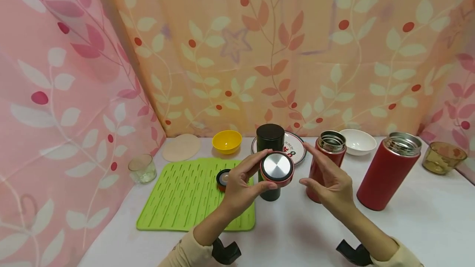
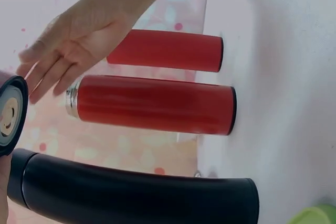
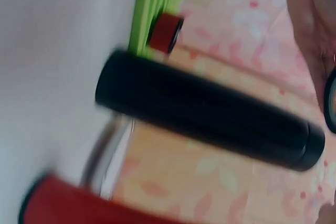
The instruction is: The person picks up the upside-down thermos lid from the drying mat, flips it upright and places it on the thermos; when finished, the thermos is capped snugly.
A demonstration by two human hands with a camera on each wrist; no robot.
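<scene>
Head view, left hand [image 1: 237, 185] pinching lid [image 1: 277, 167], right hand [image 1: 337, 185] spread nearby

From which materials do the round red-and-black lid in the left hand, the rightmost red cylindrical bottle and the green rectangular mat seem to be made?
Lid: its shiny silver top looks like brushed metal, with fan-shaped glints.
Bottle: probably metal, satin red coating; its bare neck shines like steel.
Mat: perhaps silicone or plastic; matt, evenly coloured, with moulded-looking ridges.

Shiny metal-topped lid [image 1: 277, 168], smooth red flasks [image 1: 387, 175], ribbed mat [image 1: 182, 197]
</scene>
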